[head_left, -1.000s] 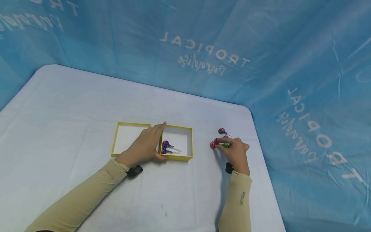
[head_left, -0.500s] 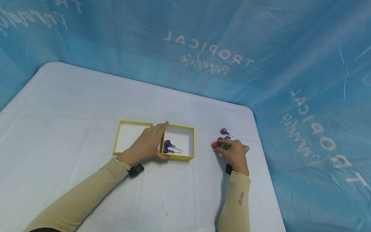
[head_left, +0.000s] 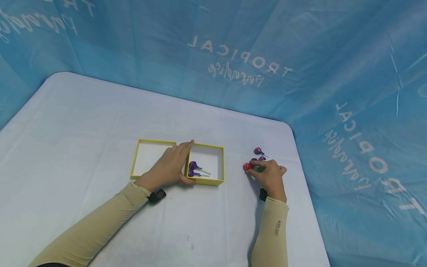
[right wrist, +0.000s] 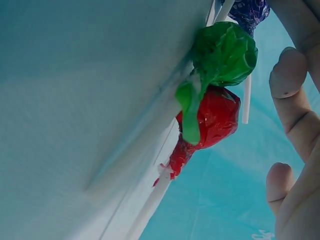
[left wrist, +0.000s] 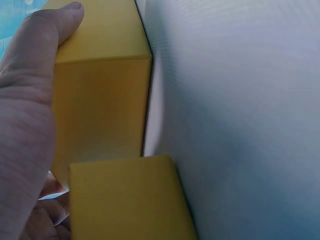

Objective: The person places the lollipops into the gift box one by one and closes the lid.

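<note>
My left hand (head_left: 168,165) grips the left end of a yellow box (head_left: 208,182), thumb on its near wall and fingers reaching to the far corner. Two purple-wrapped lollipops (head_left: 194,165) lie inside, against the box's left wall. In the left wrist view the thumb presses flat on the yellow box (left wrist: 102,30). My right hand (head_left: 271,176) pinches a red lollipop (head_left: 247,166) between thumb and index finger, low over the table. A green lollipop (head_left: 260,169) is partly hidden under that hand. The right wrist view shows the green lollipop (right wrist: 225,52) overlapping the red lollipop (right wrist: 217,120).
Left of the box lies a shallow yellow-edged tray or lid (head_left: 148,155), partly behind my left hand. Beyond my right fingers are purple lollipops (head_left: 261,158) and a red-and-blue one (head_left: 258,150). A blue printed curtain (head_left: 213,74) borders the white table (head_left: 110,111).
The head view has shifted slightly. My right fingertips have settled round the red lollipop, which shows more fully now. The left hand keeps its hold on the box.
</note>
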Tool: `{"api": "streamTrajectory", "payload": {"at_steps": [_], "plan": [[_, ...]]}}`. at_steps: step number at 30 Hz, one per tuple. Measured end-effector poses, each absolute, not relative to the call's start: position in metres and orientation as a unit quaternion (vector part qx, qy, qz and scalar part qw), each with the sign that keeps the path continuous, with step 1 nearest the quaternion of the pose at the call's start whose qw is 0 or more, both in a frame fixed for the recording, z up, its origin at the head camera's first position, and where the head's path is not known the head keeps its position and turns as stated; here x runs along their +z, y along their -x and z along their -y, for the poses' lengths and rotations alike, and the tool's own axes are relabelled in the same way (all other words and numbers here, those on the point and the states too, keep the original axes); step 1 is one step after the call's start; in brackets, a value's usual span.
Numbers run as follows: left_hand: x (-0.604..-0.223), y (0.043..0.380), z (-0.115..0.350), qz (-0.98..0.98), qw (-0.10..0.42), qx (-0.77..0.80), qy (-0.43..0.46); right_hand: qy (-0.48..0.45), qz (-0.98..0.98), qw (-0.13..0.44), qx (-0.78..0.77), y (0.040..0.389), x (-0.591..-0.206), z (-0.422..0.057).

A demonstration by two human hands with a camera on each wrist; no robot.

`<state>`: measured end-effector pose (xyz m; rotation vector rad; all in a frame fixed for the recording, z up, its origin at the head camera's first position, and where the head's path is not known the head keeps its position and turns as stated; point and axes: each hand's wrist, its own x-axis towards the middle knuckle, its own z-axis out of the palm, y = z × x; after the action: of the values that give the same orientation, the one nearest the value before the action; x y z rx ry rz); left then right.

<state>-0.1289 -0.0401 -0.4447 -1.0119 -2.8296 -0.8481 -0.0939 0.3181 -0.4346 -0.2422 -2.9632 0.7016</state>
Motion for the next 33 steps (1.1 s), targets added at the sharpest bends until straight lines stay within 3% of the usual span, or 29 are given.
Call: {"api": "streamTrajectory", "payload": {"at_steps": [33], "plan": [[-0.442, 0.129, 0.039, 0.904, -0.004, -0.28, 0.324, -0.008, 0.961, 0.151, 0.232, 0.102, -0.417, -0.271]]}}
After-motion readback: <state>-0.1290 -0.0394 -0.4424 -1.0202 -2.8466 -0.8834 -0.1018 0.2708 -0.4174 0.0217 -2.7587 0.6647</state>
